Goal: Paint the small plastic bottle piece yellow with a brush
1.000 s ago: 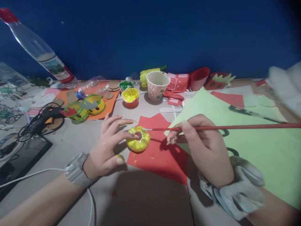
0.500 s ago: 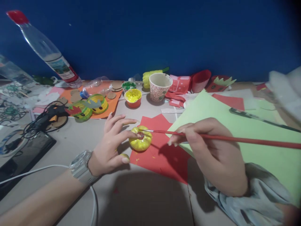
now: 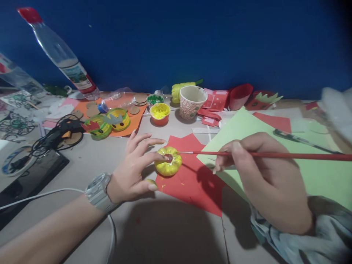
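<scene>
No legible writing anywhere.

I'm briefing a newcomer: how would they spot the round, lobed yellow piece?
On the grey table, find the angular red paper sheet. The round, lobed yellow piece lies on its left edge. Its brownish-red centre distinguishes it from the yellow-green disc wearing a grey cutout.

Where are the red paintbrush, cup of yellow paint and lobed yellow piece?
Red paintbrush (image 3: 266,155), head view: on the handle.
Cup of yellow paint (image 3: 160,120), head view: red outer wall.
Lobed yellow piece (image 3: 169,168), head view: near side.
</scene>
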Tool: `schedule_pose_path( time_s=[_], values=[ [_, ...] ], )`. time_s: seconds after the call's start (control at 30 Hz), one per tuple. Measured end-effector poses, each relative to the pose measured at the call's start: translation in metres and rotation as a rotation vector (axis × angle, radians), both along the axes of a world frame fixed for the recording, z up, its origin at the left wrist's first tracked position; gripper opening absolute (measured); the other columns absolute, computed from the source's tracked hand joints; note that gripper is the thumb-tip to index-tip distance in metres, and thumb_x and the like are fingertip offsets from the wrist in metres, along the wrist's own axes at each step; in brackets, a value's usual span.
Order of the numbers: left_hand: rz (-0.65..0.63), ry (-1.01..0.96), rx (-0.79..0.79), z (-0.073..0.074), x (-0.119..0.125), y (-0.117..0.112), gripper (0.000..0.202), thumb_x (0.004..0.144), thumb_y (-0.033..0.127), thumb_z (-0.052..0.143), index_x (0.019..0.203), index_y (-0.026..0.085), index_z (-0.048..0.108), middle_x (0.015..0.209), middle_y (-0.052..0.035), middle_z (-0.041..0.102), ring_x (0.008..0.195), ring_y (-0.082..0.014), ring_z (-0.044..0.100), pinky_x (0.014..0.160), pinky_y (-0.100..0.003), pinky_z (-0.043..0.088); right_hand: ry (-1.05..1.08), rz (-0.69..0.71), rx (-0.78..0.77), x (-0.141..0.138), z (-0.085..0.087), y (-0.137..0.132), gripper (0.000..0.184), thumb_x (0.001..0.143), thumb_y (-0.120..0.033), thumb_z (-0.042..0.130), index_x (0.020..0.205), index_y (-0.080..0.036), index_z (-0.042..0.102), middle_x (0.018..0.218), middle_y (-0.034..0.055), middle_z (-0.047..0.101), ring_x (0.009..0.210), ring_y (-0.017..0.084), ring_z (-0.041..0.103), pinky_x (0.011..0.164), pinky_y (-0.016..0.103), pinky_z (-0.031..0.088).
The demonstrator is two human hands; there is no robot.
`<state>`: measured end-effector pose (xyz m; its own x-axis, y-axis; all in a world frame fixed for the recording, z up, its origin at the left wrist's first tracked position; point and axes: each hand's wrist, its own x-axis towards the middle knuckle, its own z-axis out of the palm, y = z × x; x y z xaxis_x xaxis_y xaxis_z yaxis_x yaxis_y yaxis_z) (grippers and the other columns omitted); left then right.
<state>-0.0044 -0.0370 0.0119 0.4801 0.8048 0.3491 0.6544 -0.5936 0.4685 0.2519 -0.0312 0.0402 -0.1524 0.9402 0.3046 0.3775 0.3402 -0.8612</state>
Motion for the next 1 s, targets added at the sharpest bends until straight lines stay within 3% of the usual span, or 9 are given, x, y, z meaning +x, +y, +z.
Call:
schedule_pose_path(
  time_s=[0.2, 0.37, 0.5, 0.63, 0.73, 0.9, 1.0],
  values=[
    [0.004, 0.007, -0.004, 0.001, 0.000, 0.000, 0.071, 0.084, 0.073, 0.018, 0.103, 0.023, 0.065, 0.128, -0.0096, 0.053, 0.127, -0.0306, 0.033, 0.113, -0.055, 0.008, 0.041, 0.018, -0.057, 0.002, -0.006, 0.004, 0.013, 0.091, -0.027, 0.050, 0.078, -0.023, 0.051, 0.068, -0.0021, 0.061, 0.062, 0.011, 0.062, 0.056, 0.025, 0.050],
    [0.010, 0.026, -0.013, 0.001, -0.001, 0.000, 0.074, 0.082, 0.075, 0.017, 0.103, 0.024, 0.066, 0.128, -0.0094, 0.053, 0.127, -0.0310, 0.033, 0.113, -0.054, 0.008, 0.288, 0.023, -0.109, 0.003, -0.016, 0.011, 0.016, 0.092, -0.029, 0.048, 0.078, -0.022, 0.050, 0.065, -0.0026, 0.060, 0.060, 0.011, 0.060, 0.060, 0.028, 0.052],
    [0.007, 0.013, -0.002, -0.001, -0.001, 0.002, 0.073, 0.083, 0.074, 0.017, 0.102, 0.024, 0.066, 0.127, -0.0097, 0.053, 0.127, -0.0309, 0.033, 0.113, -0.054, 0.007, 0.350, -0.017, -0.196, 0.004, -0.020, 0.018, 0.020, 0.091, -0.029, 0.050, 0.074, -0.021, 0.047, 0.059, -0.0038, 0.059, 0.053, 0.009, 0.057, 0.051, 0.023, 0.049],
    [-0.004, -0.003, -0.010, -0.001, -0.001, 0.001, 0.070, 0.084, 0.073, 0.020, 0.103, 0.024, 0.066, 0.129, -0.0099, 0.052, 0.127, -0.0313, 0.032, 0.112, -0.055, 0.009, 0.463, -0.027, -0.234, 0.003, -0.021, 0.023, 0.018, 0.091, -0.029, 0.050, 0.075, -0.021, 0.048, 0.058, -0.0040, 0.060, 0.053, 0.009, 0.057, 0.054, 0.022, 0.049],
    [0.012, 0.023, -0.033, 0.000, -0.001, 0.000, 0.071, 0.084, 0.073, 0.019, 0.102, 0.023, 0.066, 0.128, -0.0102, 0.053, 0.128, -0.0314, 0.032, 0.113, -0.055, 0.009, 0.444, 0.003, -0.324, 0.004, -0.021, 0.025, 0.019, 0.091, -0.028, 0.051, 0.073, -0.020, 0.047, 0.055, -0.0041, 0.058, 0.049, 0.009, 0.057, 0.050, 0.021, 0.048],
    [0.014, 0.025, -0.013, 0.001, -0.001, 0.001, 0.072, 0.084, 0.073, 0.017, 0.103, 0.023, 0.065, 0.129, -0.0103, 0.053, 0.128, -0.0319, 0.033, 0.112, -0.055, 0.010, 0.520, -0.040, -0.249, 0.007, -0.021, 0.024, 0.018, 0.091, -0.027, 0.051, 0.073, -0.021, 0.049, 0.054, -0.0058, 0.054, 0.046, 0.007, 0.052, 0.048, 0.021, 0.049],
    [-0.006, 0.018, 0.000, -0.001, -0.002, 0.001, 0.068, 0.085, 0.072, 0.019, 0.105, 0.024, 0.064, 0.130, -0.0100, 0.051, 0.129, -0.0328, 0.032, 0.111, -0.057, 0.009, 0.445, -0.030, -0.264, 0.007, -0.021, 0.023, 0.020, 0.091, -0.026, 0.050, 0.072, -0.020, 0.047, 0.053, -0.0056, 0.054, 0.045, 0.007, 0.054, 0.047, 0.020, 0.049]
  ],
)
